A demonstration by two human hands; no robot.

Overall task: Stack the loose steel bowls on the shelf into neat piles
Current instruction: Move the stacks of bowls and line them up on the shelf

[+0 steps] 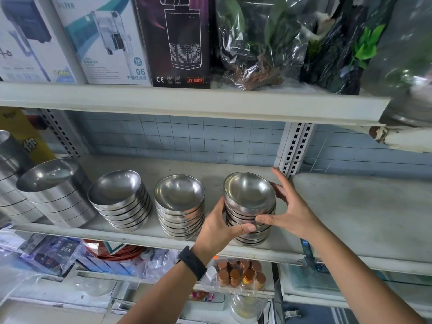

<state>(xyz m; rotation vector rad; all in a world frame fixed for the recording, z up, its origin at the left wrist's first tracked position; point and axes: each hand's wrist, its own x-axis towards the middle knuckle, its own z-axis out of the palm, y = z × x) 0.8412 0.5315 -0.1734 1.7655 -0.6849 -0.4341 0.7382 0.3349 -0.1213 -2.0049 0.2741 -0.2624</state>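
Bowls (180, 195) stand in piles on the middle shelf (350, 218). You clasp the right pile (250, 202), near the shelf's front edge, with both hands. Your left hand (219, 228) wraps its left side, thumb laid across the front. Your right hand (292, 206) holds the other side, thumb on the front, fingers (278, 181) spread behind. The top bowl seems tilted toward you, but the wide lens may bend it. Wider bowls (53, 190) stand far left.
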